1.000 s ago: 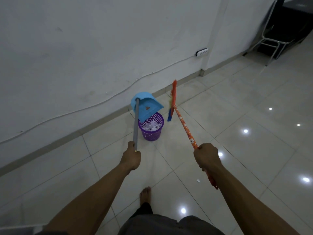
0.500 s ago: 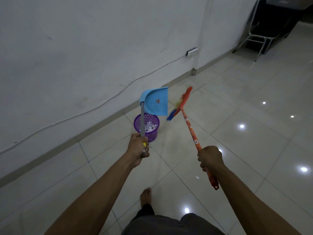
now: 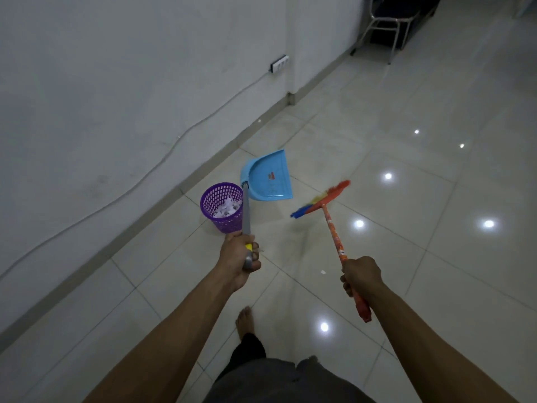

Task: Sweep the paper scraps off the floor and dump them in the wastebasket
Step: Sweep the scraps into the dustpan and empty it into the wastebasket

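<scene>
A purple mesh wastebasket (image 3: 222, 196) stands on the tiled floor near the wall, with white paper scraps (image 3: 227, 210) inside. My left hand (image 3: 239, 255) grips the grey handle of a light-blue dustpan (image 3: 268, 178), whose pan is held in the air just right of the basket, open face toward me. My right hand (image 3: 361, 276) holds the orange patterned stick of a broom (image 3: 322, 200); its red, yellow and blue bristle head hovers right of the dustpan. One small white scrap (image 3: 322, 272) lies on the floor between my hands.
A white wall with a grey skirting runs along the left, carrying a cable and a power strip (image 3: 279, 63). A metal-framed chair (image 3: 386, 24) stands at the far right corner. My bare foot (image 3: 245, 321) is on the tiles below my hands.
The dustpan has swung from over the basket to its right, turning face-up toward me. The broom head has moved right and turned crosswise. The view has shifted, putting the basket further left.
</scene>
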